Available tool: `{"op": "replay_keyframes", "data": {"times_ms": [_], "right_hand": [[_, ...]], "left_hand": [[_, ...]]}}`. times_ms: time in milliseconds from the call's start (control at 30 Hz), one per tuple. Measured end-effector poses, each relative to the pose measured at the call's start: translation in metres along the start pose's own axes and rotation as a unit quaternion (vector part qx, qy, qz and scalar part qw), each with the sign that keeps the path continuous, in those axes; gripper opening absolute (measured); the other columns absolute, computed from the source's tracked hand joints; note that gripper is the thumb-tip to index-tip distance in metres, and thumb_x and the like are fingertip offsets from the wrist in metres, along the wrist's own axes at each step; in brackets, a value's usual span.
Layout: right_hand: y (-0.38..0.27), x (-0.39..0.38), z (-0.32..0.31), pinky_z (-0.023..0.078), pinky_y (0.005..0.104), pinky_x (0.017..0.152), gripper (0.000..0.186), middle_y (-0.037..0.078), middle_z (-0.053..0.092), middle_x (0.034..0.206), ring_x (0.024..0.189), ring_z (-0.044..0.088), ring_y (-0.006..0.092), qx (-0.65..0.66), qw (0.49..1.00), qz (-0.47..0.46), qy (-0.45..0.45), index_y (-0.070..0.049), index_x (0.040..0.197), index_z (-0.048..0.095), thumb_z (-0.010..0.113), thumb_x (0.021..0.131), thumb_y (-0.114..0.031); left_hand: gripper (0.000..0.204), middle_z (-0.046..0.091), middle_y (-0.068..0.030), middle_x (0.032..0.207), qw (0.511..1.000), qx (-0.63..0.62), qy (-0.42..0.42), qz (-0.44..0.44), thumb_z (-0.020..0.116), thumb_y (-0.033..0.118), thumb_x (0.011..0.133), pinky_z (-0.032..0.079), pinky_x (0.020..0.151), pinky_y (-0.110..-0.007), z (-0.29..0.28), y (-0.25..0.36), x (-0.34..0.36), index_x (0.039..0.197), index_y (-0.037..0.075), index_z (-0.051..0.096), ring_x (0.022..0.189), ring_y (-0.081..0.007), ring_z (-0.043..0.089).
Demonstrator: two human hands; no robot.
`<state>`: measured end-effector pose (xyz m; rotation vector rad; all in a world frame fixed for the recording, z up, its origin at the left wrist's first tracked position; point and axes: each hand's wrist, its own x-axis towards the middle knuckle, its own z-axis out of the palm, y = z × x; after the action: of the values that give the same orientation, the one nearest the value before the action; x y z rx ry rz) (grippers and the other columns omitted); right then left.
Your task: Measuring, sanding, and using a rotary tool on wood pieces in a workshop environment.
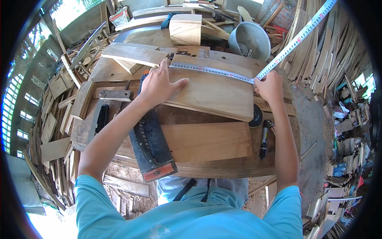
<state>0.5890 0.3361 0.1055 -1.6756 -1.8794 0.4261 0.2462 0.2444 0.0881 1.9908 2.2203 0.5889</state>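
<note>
Scrap wood (314, 47) crowded both sides of a wooden bench (211, 169). Across a pale board (211, 89) on that bench ran a tape (207, 70), set near the board's far edge. At the board's right edge it bent sharply and rose toward the upper right. The right hand (270, 85) pinched the tape at that bend, thumb and fingers pressed together. The left hand (157, 85) was at the tape's other end by the board's left edge, its thumb spread out over the wood; I could not tell whether its fingers gripped the tape or only steadied it.

Just nearer the person lay a browner plank (207, 141), with a dark tool (149, 139) with an orange end at its left. Right of the plank were a marker (264, 139) and, partly hidden by the board's corner, a black disc (256, 116). A metal bar (115, 95) lay left of the left forearm. Farther back stood a wood block (186, 30) and a grey bucket (250, 42).
</note>
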Motion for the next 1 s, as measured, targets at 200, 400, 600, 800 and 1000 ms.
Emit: {"op": "replay_keyframes", "data": {"times_ms": [200,400,600,800,1000], "right_hand": [[-0.0004,-0.0018,-0.0009,0.063,0.0366,0.069,0.017,0.017,0.073,0.065,0.062,0.076,0.0261,0.003,1.0,-0.005,0.003,0.006,0.078,0.072,0.075,0.086,-0.009],[0.0009,-0.0037,-0.002,0.063,0.0365,0.07,0.019,0.018,0.073,0.066,0.062,0.076,0.0263,0.014,1.0,-0.004,0.002,0.008,0.078,0.072,0.075,0.087,-0.009],[-0.0023,-0.0052,-0.0034,0.063,0.0365,0.069,0.018,0.019,0.073,0.067,0.063,0.077,0.0263,0.014,1.0,-0.008,0.002,0.008,0.08,0.073,0.075,0.087,-0.009],[-0.0034,-0.0064,-0.0062,0.063,0.0359,0.069,0.019,0.018,0.073,0.068,0.063,0.077,0.0254,0.01,1.0,-0.007,-0.005,0.009,0.08,0.072,0.074,0.088,-0.009],[0.0027,-0.0018,-0.004,0.062,0.0331,0.061,0.018,0.017,0.075,0.071,0.063,0.077,0.0216,0.007,1.0,-0.001,-0.012,0.01,0.087,0.074,0.074,0.088,-0.008]], "left_hand": [[0.105,0.065,-0.0262,0.133,0.996,0.046,-0.074,-0.02,0.068,0.07,0.087,0.046,0.112,-0.046,-0.008,0.005,0.0033,0.148,-0.011,0.043,0.133,-0.0402,0.056],[0.101,0.063,-0.0265,0.136,0.998,0.035,-0.048,-0.021,0.066,0.069,0.089,0.045,0.113,-0.046,-0.009,0.0098,-0.001,0.148,-0.011,0.045,0.135,-0.0379,0.055],[0.102,0.063,-0.0274,0.134,0.998,0.042,-0.041,-0.005,0.064,0.072,0.089,0.047,0.111,-0.046,-0.0048,0.004,-0.0002,0.147,-0.01,0.046,0.131,-0.0389,0.058],[0.101,0.064,-0.0274,0.132,0.997,0.061,-0.038,-0.002,0.061,0.074,0.09,0.048,0.109,-0.047,-0.0038,0.0054,-0.0006,0.146,-0.008,0.048,0.13,-0.0392,0.059],[0.096,0.066,-0.026,0.128,0.996,0.088,-0.023,0.008,0.058,0.073,0.093,0.049,0.108,-0.047,-0.0037,0.0058,-0.0036,0.143,-0.009,0.05,0.129,-0.0391,0.059]]}}
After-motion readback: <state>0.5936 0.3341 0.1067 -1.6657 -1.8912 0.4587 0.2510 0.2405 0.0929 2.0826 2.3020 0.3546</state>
